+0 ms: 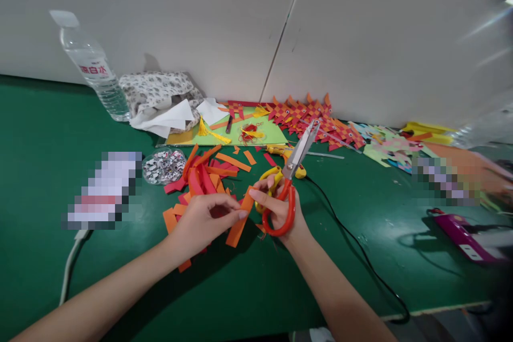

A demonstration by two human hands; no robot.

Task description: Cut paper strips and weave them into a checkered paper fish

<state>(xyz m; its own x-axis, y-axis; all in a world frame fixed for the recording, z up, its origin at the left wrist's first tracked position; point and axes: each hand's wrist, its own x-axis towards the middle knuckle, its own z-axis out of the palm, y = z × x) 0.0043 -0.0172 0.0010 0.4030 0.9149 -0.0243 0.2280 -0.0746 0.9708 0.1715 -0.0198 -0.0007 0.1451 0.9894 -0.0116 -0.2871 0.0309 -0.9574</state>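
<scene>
My left hand [200, 219] pinches an orange paper strip [237, 231] between thumb and fingertips. The strip's upper end meets the fingers of my right hand [284, 207], so both hands hold it. Red-handled scissors [300, 150] are also in my right hand, their blades pointing up and away and looking nearly closed. Under and beside my left hand lies a loose heap of orange and red paper strips [202, 179]. Just behind the scissors is a yellow tool [298, 171], partly hidden by them.
Woven red-orange paper fish [304, 117] lie by the wall near green card [264, 139]. At left are a water bottle [94, 72], a tissue pack [160, 91], a bag of googly eyes [164, 165] and a phone [106, 187]. A black cord [340, 219] and purple power strip [460, 235] are right.
</scene>
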